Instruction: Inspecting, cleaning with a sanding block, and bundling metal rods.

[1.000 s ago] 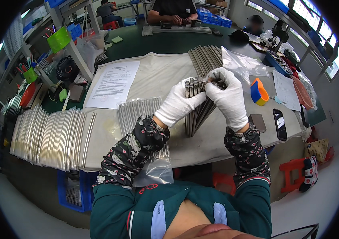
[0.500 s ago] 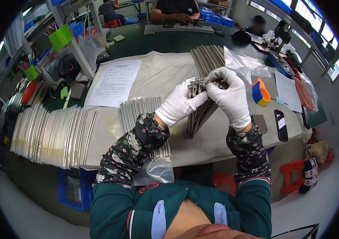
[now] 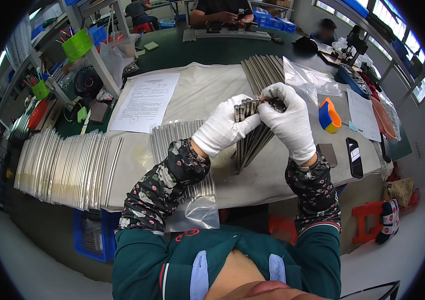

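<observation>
My left hand (image 3: 224, 126), in a white glove, is closed around a row of short shiny metal cylinders (image 3: 242, 110) that stand up past its fingers. Whether these are loose pieces or ends of longer rods is hidden. Right beside it, my right hand (image 3: 288, 122), also gloved, curls its fingers over a cluster of small metal pieces (image 3: 278, 104). The fingertips of both hands nearly meet. Beneath them lies a bundle of long grey metal rods (image 3: 263, 71), running away from me across the cloth.
Bagged silvery tubes (image 3: 62, 170) lie at left, with more tubes (image 3: 172, 132) near my left forearm. A printed sheet (image 3: 145, 102), an orange-blue tape dispenser (image 3: 329, 116), a phone (image 3: 354, 157) and a clear plastic bag (image 3: 305, 82) surround the work area. Across the table sits a person (image 3: 222, 12).
The cylinders in my left hand stand in a more spread-out row than before. Both hands keep nearly the same place. The person across the table has raised their hands slightly.
</observation>
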A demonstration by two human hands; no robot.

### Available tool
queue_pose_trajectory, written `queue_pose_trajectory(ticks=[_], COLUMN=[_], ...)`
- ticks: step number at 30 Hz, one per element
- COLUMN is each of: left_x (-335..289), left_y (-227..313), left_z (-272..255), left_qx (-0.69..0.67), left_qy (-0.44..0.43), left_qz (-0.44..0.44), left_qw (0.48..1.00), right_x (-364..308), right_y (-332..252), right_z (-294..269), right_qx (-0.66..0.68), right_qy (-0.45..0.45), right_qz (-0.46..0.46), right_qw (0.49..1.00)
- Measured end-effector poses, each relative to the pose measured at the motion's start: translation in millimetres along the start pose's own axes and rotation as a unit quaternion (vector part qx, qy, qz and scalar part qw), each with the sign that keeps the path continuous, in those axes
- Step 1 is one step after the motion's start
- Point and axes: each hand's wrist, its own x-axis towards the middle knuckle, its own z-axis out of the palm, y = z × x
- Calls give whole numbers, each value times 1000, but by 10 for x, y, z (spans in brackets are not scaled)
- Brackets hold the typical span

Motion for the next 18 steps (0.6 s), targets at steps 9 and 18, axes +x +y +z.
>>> queue_pose_trajectory(ticks=[9, 18], left_x=[5, 8], left_y=[-42, 58], left_z=[-31, -79], left_qx=[-75, 7], left_qy=[-3, -33], left_qz=[14, -11], left_qw=[997, 999], right_x=[43, 48], right_y=[-53, -84], right_z=[46, 12], right_qx=[26, 76], right_qy=[-34, -76], right_qz=[-76, -38], right_qw=[996, 993])
